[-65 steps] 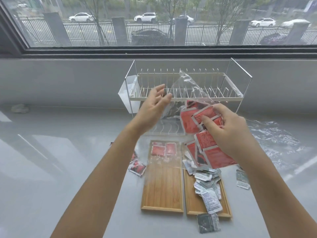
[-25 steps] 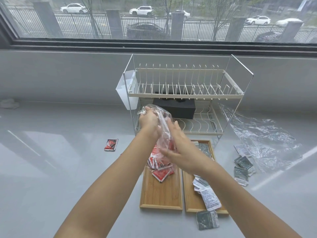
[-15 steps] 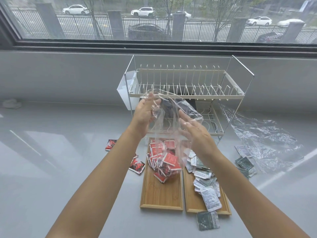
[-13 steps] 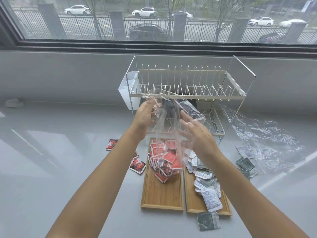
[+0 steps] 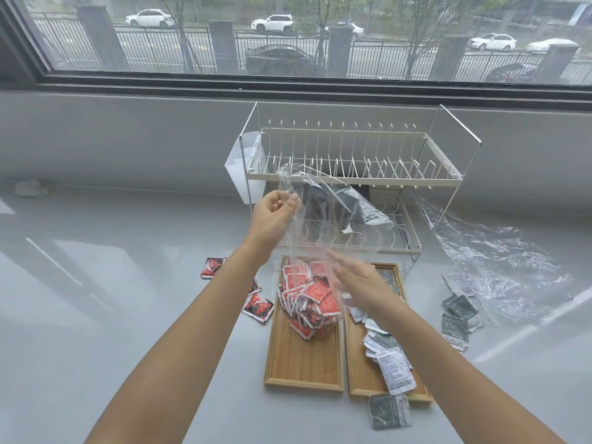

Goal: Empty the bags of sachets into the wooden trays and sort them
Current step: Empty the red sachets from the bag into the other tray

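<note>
My left hand point(image 5: 272, 216) pinches the top of a clear plastic bag point(image 5: 320, 225) held above the left wooden tray point(image 5: 301, 363). A pile of red sachets point(image 5: 307, 296) lies on that tray's far half, partly still inside the bag's open lower end. My right hand point(image 5: 362, 283) hovers beside the bag's lower part with fingers spread, blurred. The right wooden tray point(image 5: 362, 376) holds grey and white sachets point(image 5: 390, 363), and one dark sachet point(image 5: 389, 411) lies off its near end.
A white two-tier dish rack point(image 5: 352, 174) stands behind the trays with a black box inside. Three red sachets point(image 5: 258, 307) lie loose left of the trays. Grey sachets point(image 5: 458, 315) and an empty crumpled plastic bag point(image 5: 499, 267) lie to the right.
The red sachets have dropped from the raised bag onto the left tray. My right hand let go of the bag and moved down beside the pile; my left hand still holds the bag top.
</note>
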